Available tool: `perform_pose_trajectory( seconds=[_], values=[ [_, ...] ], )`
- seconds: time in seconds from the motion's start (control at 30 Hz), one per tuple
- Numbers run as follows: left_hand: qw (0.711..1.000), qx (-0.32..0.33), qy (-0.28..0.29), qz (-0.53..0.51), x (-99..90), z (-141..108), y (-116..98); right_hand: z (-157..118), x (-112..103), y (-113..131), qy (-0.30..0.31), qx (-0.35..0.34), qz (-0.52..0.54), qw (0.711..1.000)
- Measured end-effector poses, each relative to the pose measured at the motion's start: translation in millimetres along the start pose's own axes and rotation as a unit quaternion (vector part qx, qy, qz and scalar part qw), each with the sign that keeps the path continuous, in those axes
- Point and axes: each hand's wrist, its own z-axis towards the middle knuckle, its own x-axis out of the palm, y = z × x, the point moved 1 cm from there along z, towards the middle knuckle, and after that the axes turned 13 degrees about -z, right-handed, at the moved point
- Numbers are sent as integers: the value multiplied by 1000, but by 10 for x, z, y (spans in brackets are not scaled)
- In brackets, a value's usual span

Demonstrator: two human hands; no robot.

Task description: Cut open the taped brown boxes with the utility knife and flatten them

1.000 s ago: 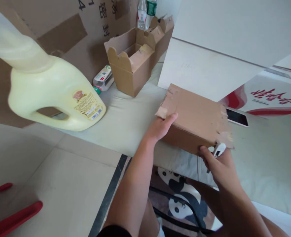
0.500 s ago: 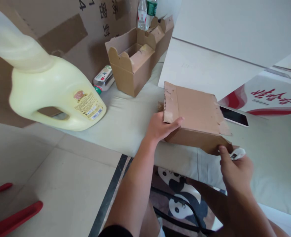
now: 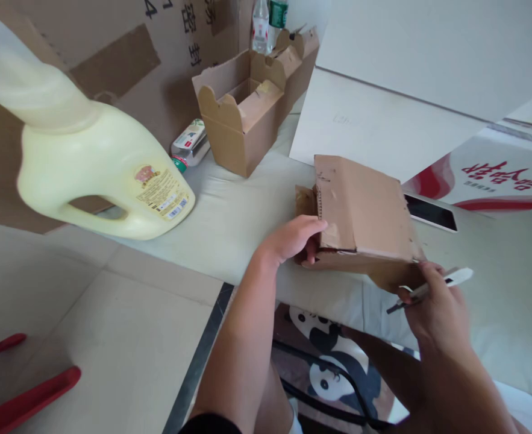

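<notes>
Nearest us, the person's bare forearms (image 3: 238, 337) reach up from the bottom edge, above a panda-print mat (image 3: 331, 377) by the legs. We see the left hand (image 3: 290, 238) at the left end of a small cardboard box (image 3: 378, 211), pinching the folded flap there, its thumb on the flap's edge and its fingers curled underneath. The right hand (image 3: 440, 301) is closed around a slim white knife (image 3: 459, 276), whose dark tip points down and to the left; its thumb and forefinger also touch the box's near right corner. The box lies on a pale green covered bench (image 3: 238, 235), close to its front edge. To our left stands a big pale-yellow bottle (image 3: 98, 144) with a handle, and lower down we notice red prongs (image 3: 35, 398) over the tiled floor. Just past the box's right end lies a phone (image 3: 431, 213), dark screen up. Farther back we find a clear bottle (image 3: 193, 143) on its side, an open-topped carton (image 3: 225, 129), large white panels (image 3: 360, 123), a red-and-white box (image 3: 503, 175), and, behind the carton, two upright bottles (image 3: 260, 27).
</notes>
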Motion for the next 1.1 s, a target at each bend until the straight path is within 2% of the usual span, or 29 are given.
perform_pose_trajectory(
  seconds=[0.07,0.13,0.27,0.4,0.63,0.7,0.77,0.87,0.93,1.0,1.1],
  values=[
    [999,-20,41,10,26,2,-9,3,-3,14,-11,19,28,999],
    [997,-50,56,26,49,13,-10,3,0,32,-24,40,56,997],
    [991,-87,1,97,70,26,-16,6,20,78,-37,76,69,994],
    [982,-96,-49,158,54,25,-14,39,26,61,-28,73,77,994],
    [972,-33,-88,216,-17,21,-29,54,29,18,-7,28,37,999],
    [971,-27,-112,208,-31,25,-31,37,25,27,-12,22,57,998],
    [968,12,-141,209,-46,44,-27,19,12,36,-20,22,89,996],
    [940,76,-214,256,-84,98,7,3,-23,50,-28,25,116,992],
    [909,86,-261,314,-111,139,46,0,-49,62,-33,28,123,992],
    [888,76,-276,360,-128,172,83,-3,-70,78,-35,25,133,990],
    [887,53,-265,373,-135,190,113,-22,-92,109,-41,18,142,989]
  ],
)
